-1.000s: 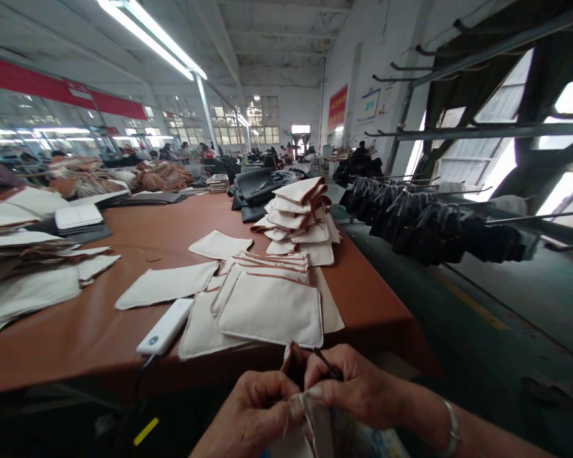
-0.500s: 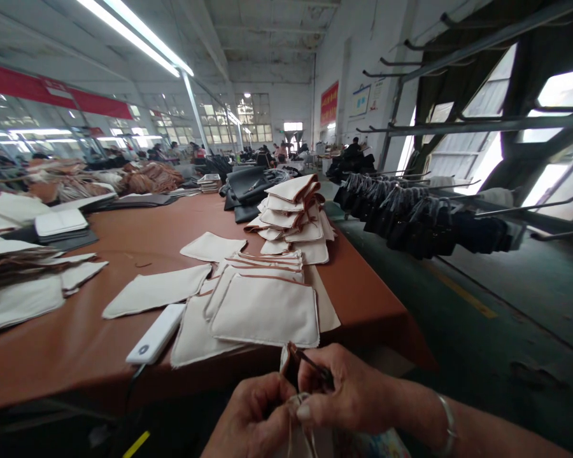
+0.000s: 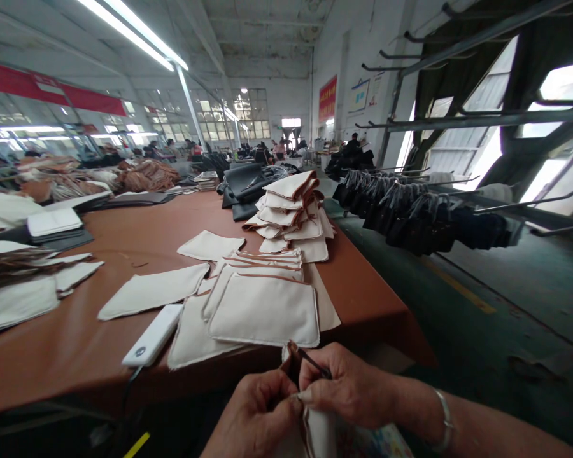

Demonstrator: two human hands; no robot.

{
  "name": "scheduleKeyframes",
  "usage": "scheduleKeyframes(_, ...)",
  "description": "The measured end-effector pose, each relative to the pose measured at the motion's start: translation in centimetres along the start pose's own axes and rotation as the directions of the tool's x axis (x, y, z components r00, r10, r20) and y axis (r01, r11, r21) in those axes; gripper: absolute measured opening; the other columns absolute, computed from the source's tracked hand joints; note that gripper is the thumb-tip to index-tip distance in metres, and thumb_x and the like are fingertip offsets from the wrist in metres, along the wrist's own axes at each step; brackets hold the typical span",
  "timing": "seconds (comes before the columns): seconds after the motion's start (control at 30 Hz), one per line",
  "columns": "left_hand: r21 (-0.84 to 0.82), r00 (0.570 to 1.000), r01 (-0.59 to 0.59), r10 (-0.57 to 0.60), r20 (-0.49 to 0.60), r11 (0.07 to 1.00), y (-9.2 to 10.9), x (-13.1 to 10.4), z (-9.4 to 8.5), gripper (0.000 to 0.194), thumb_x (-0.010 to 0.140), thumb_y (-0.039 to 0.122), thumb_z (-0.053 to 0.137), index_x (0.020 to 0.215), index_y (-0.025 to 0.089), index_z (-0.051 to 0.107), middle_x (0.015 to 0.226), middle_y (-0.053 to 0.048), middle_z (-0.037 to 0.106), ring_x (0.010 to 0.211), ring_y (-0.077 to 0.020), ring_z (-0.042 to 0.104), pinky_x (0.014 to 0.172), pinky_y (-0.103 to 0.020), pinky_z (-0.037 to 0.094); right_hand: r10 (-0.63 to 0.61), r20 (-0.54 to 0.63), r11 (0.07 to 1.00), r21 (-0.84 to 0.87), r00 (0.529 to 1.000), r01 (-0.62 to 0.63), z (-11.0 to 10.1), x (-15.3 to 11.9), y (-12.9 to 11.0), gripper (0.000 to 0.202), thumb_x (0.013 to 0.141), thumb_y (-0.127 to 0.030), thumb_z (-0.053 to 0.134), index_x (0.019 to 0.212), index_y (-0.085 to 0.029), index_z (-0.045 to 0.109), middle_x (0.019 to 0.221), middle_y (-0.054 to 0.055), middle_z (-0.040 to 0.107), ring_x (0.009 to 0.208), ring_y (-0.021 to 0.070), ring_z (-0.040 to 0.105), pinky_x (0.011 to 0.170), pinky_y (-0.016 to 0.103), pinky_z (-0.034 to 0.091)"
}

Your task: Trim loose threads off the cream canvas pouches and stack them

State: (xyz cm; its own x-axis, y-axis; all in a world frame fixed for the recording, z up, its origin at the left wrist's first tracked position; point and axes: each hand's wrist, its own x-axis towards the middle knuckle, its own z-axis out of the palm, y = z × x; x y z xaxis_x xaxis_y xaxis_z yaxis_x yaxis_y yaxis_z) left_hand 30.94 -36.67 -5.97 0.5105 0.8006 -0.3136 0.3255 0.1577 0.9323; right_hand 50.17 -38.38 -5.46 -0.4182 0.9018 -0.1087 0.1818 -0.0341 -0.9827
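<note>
Both hands are closed at the table's front edge, around a cream fabric pouch piece [image 3: 321, 427] with brown edging. My left hand [image 3: 258, 410] pinches its edge between thumb and fingers. Touching the same spot, my right hand [image 3: 351, 388] presses thumb and fingers together and has a thin dark tool [image 3: 318, 364] in its grip, perhaps small scissors; the handle is mostly hidden by the fingers. Just beyond the hands lies a stack of similar cream pieces [image 3: 265, 308] with brown edges.
A brown-covered table [image 3: 128, 242] spreads ahead. On it are a white power bank [image 3: 153, 335] with a cable, a folded cream pile [image 3: 291, 213], black material [image 3: 243, 184] and cream pieces [image 3: 23, 305] at left. Black items hang on a rack [image 3: 410, 210] at right.
The hands stay close together at nearly the same place. Loose thread-like strands below the fingertips no longer show, and more of the held cream piece is visible. The view has shifted slightly.
</note>
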Motion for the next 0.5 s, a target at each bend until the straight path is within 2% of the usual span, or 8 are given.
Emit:
scheduleKeyframes(0.1, 0.054, 0.998, 0.001, 0.003, -0.069, 0.999, 0.3, -0.2, 0.3, 0.022, 0.073, 0.033, 0.063, 0.059, 0.016, 0.060, 0.058, 0.003, 0.049, 0.056, -0.0110, 0.038, 0.051, -0.022, 0.025, -0.026, 0.004, 1.000, 0.013, 1.000, 0.026, -0.1, 0.1, 0.3, 0.015, 0.075, -0.026, 0.065, 0.069, -0.014, 0.057, 0.063, -0.003, 0.051, 0.059, 0.0090, 0.040, 0.051, 0.018, 0.031)
scheduleKeyframes(0.17, -0.038, 0.998, 0.008, -0.010, -0.056, 0.999, 0.3, -0.2, 0.5, 0.022, 0.073, 0.034, 0.063, 0.059, 0.016, 0.059, 0.057, 0.003, 0.052, 0.055, -0.0110, 0.039, 0.051, -0.022, 0.026, -0.022, 0.025, 0.996, 0.088, 0.999, 0.020, 0.0, 0.3, 0.6, 0.016, 0.074, -0.027, 0.065, 0.069, -0.014, 0.057, 0.061, -0.004, 0.050, 0.056, 0.0082, 0.040, 0.049, 0.018, 0.031)
scheduleKeyframes(0.27, -0.256, 1.000, 0.024, -0.023, 0.008, 0.966, -0.1, -0.2, 0.6, 0.031, 0.072, 0.043, 0.068, 0.060, 0.016, 0.059, 0.057, 0.000, 0.057, 0.055, -0.0118, 0.042, 0.053, -0.023, 0.030, 0.105, 0.076, 0.971, 0.208, 0.992, -0.118, 0.0, 0.5, 1.1, 0.014, 0.075, -0.029, 0.064, 0.074, -0.016, 0.058, 0.054, -0.007, 0.044, 0.044, 0.0069, 0.036, 0.042, 0.018, 0.027)
scheduleKeyframes(0.33, -0.311, 0.999, 0.050, -0.044, 0.025, 0.949, -0.5, 0.0, 0.5, 0.037, 0.069, 0.049, 0.074, 0.061, 0.015, 0.061, 0.058, -0.001, 0.060, 0.056, -0.0121, 0.044, 0.055, -0.023, 0.031, 0.134, 0.057, 0.970, 0.197, 0.989, -0.143, -0.1, 0.4, 1.1, 0.015, 0.078, -0.030, 0.063, 0.079, -0.016, 0.058, 0.054, -0.008, 0.043, 0.042, 0.0070, 0.035, 0.041, 0.018, 0.027)
scheduleKeyframes(0.43, -0.314, 0.996, 0.087, -0.082, 0.028, 0.946, -1.0, 0.2, 0.2, 0.045, 0.065, 0.055, 0.079, 0.063, 0.014, 0.061, 0.057, -0.001, 0.060, 0.053, -0.0112, 0.044, 0.054, -0.023, 0.029, -0.039, -0.037, 0.998, 0.050, 0.999, 0.041, -0.8, -0.2, 0.2, 0.021, 0.088, -0.036, 0.061, 0.092, -0.015, 0.059, 0.070, -0.003, 0.053, 0.058, 0.0094, 0.047, 0.052, 0.019, 0.037)
scheduleKeyframes(0.5, -0.294, 0.996, 0.084, -0.082, 0.016, 0.952, -1.2, 0.2, 0.0, 0.048, 0.065, 0.059, 0.079, 0.064, 0.014, 0.061, 0.057, -0.001, 0.060, 0.052, -0.0102, 0.042, 0.052, -0.023, 0.027, -0.152, -0.081, 0.987, -0.060, 0.985, 0.148, -1.3, -1.1, -0.7, 0.030, 0.097, -0.045, 0.051, 0.101, -0.016, 0.058, 0.081, 0.000, 0.056, 0.069, 0.0116, 0.051, 0.062, 0.021, 0.042)
